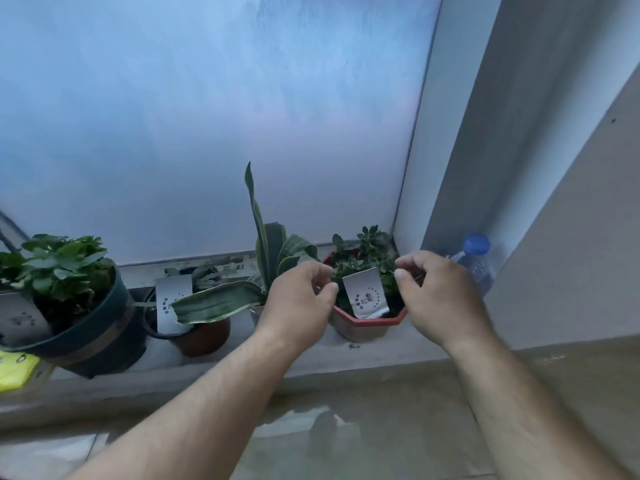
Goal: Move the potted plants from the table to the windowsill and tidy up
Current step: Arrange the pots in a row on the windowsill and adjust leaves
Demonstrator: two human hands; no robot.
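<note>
Landmark: the red pot [367, 322], standing on the sill [214, 370] at its right end, near the window corner.

Risks:
- Both hands flank the red pot among its leaves. A careless tug on the foliage could tilt the pot toward the sill's front edge or spill soil.
- The bottle [476, 263], just right of the red pot and behind the right hand [440, 296], could be knocked over by that hand.
- The long drooping leaf of the snake plant [266, 258], just left of the red pot, lies under the left hand [298, 299] and could be bent.

Grip: the fingers of both hands are curled. Whether they pinch leaves or hold nothing cannot be told.

Containers:
- Red pot: small-leaved plant, white tag [365, 294].
- Brown pot [202, 336], to the left: another tag; its plant is unclear.
- Dark pot [104, 337], far left: broad-leaved plant.
</note>
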